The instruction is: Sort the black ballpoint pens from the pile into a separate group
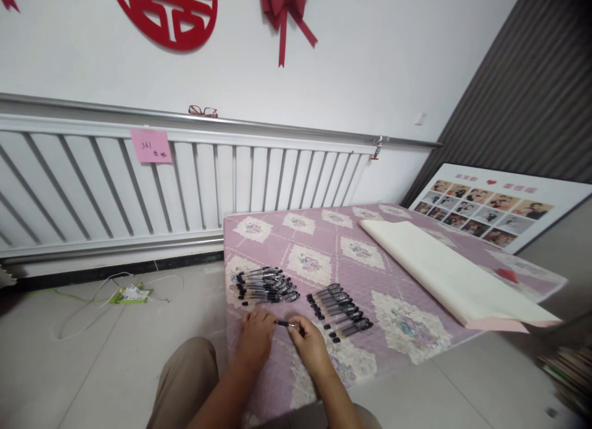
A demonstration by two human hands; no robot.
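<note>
A slim black pen (282,323) is held level between my two hands over the near edge of the patterned table cover. My left hand (257,335) closes round its left end, and the fingers hide that part. At the other end, my right hand (309,343) pinches the pen between thumb and fingers. Just beyond my left hand lies a bunch of clear-barrelled pens (266,286) with black ends, heaped close together. To the right of my right hand, several similar pens (342,309) lie side by side in a slanting row.
The pens lie on a pink floral cover (309,262). A folded cream sheet (430,262) stretches across its right side, with a photo board (490,204) behind. A white radiator (277,176) runs along the wall. On the floor at left sits a power strip (132,294) with cables.
</note>
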